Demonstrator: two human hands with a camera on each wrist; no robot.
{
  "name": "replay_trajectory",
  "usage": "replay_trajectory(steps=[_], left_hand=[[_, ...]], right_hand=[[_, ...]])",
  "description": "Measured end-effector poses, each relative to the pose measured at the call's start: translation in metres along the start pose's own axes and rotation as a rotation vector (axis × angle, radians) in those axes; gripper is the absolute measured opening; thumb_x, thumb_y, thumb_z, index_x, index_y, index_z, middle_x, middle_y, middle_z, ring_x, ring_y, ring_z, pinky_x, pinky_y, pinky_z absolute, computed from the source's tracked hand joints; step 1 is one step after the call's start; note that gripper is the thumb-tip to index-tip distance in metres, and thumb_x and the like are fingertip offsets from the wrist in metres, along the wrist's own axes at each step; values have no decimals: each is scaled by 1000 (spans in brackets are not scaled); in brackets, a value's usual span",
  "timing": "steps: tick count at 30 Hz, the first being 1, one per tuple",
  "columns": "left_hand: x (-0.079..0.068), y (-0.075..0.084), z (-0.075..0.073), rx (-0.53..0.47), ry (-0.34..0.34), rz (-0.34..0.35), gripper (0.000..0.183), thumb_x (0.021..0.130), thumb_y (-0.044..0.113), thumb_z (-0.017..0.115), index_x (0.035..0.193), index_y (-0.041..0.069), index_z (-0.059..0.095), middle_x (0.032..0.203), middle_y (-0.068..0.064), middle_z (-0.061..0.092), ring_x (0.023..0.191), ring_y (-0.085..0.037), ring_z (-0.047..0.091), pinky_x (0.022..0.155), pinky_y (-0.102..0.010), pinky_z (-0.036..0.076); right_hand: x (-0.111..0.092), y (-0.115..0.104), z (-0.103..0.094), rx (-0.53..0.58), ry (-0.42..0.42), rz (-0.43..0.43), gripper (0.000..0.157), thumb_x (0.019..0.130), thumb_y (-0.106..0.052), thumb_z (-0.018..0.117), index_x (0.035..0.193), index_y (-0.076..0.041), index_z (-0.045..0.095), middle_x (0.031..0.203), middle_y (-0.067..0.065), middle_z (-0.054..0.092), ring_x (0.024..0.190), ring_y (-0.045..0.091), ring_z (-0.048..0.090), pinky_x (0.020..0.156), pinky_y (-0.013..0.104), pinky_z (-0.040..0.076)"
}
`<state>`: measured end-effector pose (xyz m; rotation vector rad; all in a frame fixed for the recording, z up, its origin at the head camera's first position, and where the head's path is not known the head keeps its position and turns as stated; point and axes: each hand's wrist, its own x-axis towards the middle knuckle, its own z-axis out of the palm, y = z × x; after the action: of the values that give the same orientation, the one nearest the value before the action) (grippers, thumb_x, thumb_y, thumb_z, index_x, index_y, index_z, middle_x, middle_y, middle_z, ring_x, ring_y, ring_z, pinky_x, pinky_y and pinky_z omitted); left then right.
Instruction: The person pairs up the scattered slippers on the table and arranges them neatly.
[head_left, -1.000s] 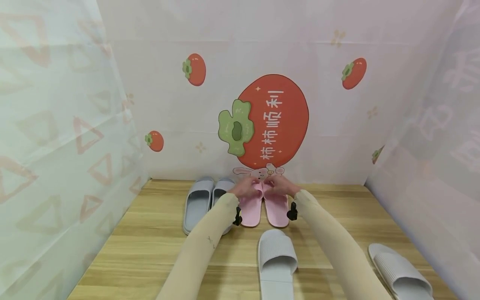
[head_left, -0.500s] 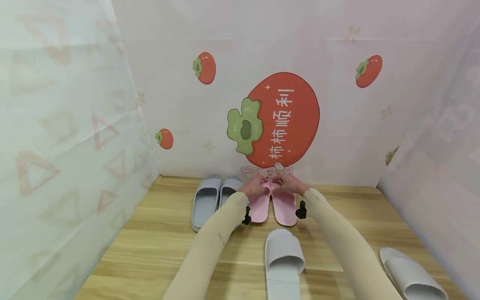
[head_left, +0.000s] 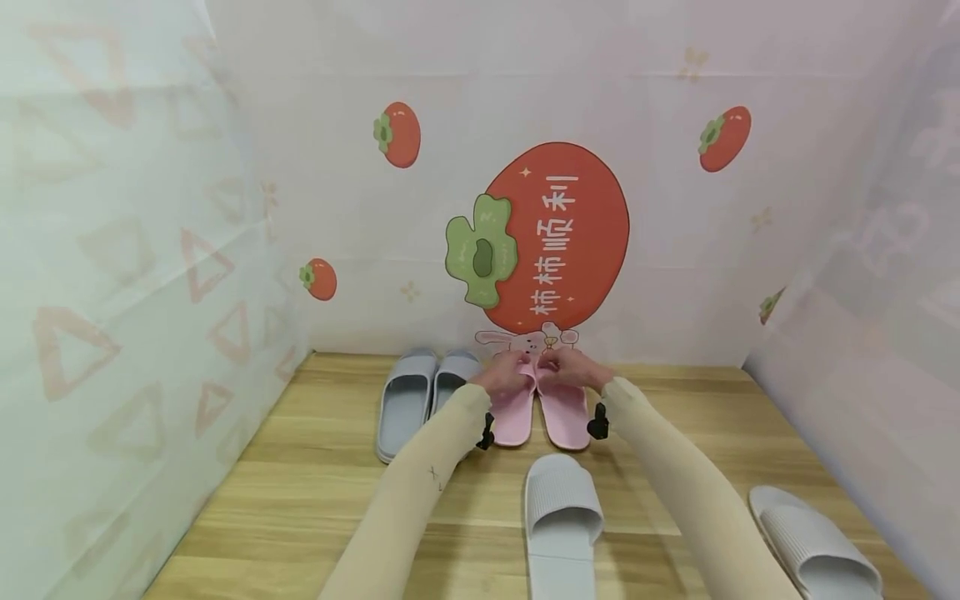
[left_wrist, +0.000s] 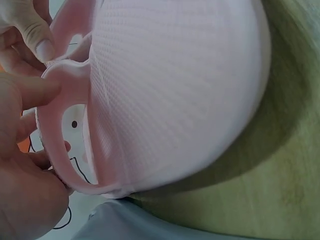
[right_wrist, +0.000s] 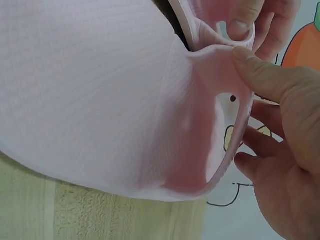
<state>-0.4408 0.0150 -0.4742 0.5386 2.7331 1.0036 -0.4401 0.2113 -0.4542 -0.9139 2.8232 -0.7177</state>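
Two pink slippers lie side by side, toes against the back wall. My left hand (head_left: pixel 512 377) pinches the toe strap of the left pink slipper (head_left: pixel 513 421), its thumb on top and fingers under the strap (left_wrist: pixel 60 95). My right hand (head_left: pixel 564 372) pinches the strap of the right pink slipper (head_left: pixel 567 419) the same way, thumb (right_wrist: pixel 260 75) above the strap and fingers inside the opening. The two hands touch over the toes. Both pink soles (left_wrist: pixel 175 90) (right_wrist: pixel 95 100) rest on the wooden floor.
A grey pair of slippers (head_left: pixel 406 402) stands left of the pink pair by the back wall. One white slipper (head_left: pixel 562 510) lies between my forearms, and another white slipper (head_left: pixel 813 546) lies at the far right. Cloth walls close off the wooden floor (head_left: pixel 315 467) at the left, back and right.
Only the head view has shifted a little. Both hands keep their pinch on the pink slippers' straps and the slippers have not visibly moved.
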Motion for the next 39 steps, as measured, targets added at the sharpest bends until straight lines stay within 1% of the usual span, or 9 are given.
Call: replay_trajectory(steps=[5,8,12,18,22,25,30,36,39], left_hand=[[-3,-4,-2,-42,8,71,53,83,23,70,134,10,58,137,-8,59,125,-23,53,106,-41,44],[-4,-7,-3,-48,60,137,52,82,23,69,132,10,61,135,-8,61,128,-25,53,108,-42,42],[-6,-10,-7,-66,139,179,48,82,20,65,129,8,63,130,-8,64,125,-26,55,107,-43,43],[-14,-6,-11,-144,142,175,46,85,12,56,130,2,59,129,-13,63,120,-27,58,101,-44,47],[-18,-3,-11,-194,150,163,44,87,10,54,130,2,59,130,-14,62,119,-28,58,101,-45,47],[-20,0,-11,-194,152,165,43,88,11,54,130,5,60,132,-13,62,121,-28,58,102,-45,47],[-26,10,-13,-153,138,184,45,89,16,55,133,8,59,135,-10,60,124,-28,56,103,-46,46],[-39,17,-12,-149,156,139,47,89,19,55,135,12,57,138,-9,57,126,-27,55,104,-45,46],[-46,18,-9,-171,167,129,48,90,18,55,138,13,54,140,-10,55,126,-28,55,102,-44,48]], right_hand=[[-4,-6,0,-4,61,-33,25,88,-17,72,109,-3,70,103,12,72,95,26,64,87,40,52],[-7,-9,-2,-22,88,-22,26,87,-18,73,109,-3,70,107,13,72,101,28,65,92,44,51],[-11,-13,-5,2,90,16,32,88,-21,72,113,-1,69,113,15,71,107,31,64,96,48,50],[-20,-13,-6,44,77,67,33,96,-21,63,120,1,66,118,19,69,110,33,64,95,48,52],[-26,-14,-6,36,90,50,33,98,-20,59,121,2,65,119,21,68,111,35,64,95,48,52],[-32,-16,-6,28,101,43,32,98,-19,59,121,3,64,118,21,68,111,36,64,95,49,51],[-43,-19,-7,33,103,42,32,97,-14,58,122,5,63,119,23,67,110,37,64,94,51,51],[-53,-20,-5,6,121,34,34,97,-23,61,121,1,66,119,20,68,110,35,64,95,49,51],[-58,-19,-3,4,125,44,34,97,-23,62,121,1,65,120,19,68,111,35,64,96,49,51]])
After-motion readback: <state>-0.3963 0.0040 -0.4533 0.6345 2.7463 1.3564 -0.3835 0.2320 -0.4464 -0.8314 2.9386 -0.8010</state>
